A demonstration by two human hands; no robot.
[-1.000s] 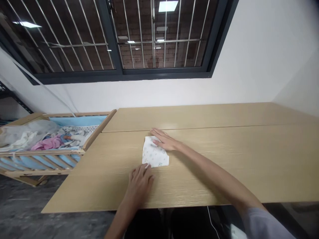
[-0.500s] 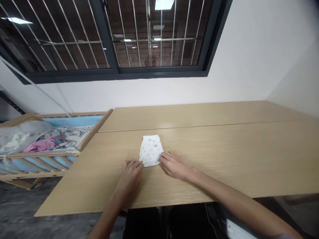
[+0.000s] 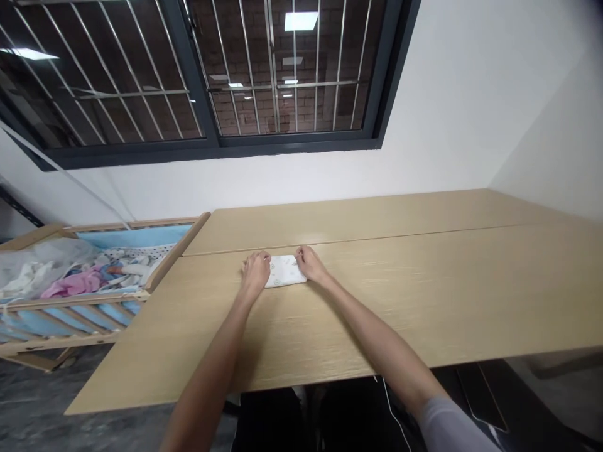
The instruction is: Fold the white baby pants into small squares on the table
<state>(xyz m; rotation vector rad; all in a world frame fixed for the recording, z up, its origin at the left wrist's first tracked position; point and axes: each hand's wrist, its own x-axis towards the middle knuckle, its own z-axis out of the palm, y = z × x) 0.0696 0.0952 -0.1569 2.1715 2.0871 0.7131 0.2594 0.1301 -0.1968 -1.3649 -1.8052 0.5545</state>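
Observation:
A small white cloth with a faint coloured print [image 3: 284,271] lies folded on the light wooden table [image 3: 424,295]. My left hand [image 3: 255,270] pinches its far left corner with fingers curled. On the far right corner my right hand [image 3: 308,263] is closed the same way. Both forearms stretch forward across the table. The cloth is now a short, flat rectangle between the two hands.
A wooden cot [image 3: 89,276] with blue lining stands to the left against the table's edge, holding several loose garments, one pink [image 3: 73,284]. A barred dark window [image 3: 198,75] and a white wall lie behind the table.
Both hands took hold of the cloth's near edge and carried it away from me, folding the cloth in half. The cloth now looks shorter. The camera has also shifted slightly.

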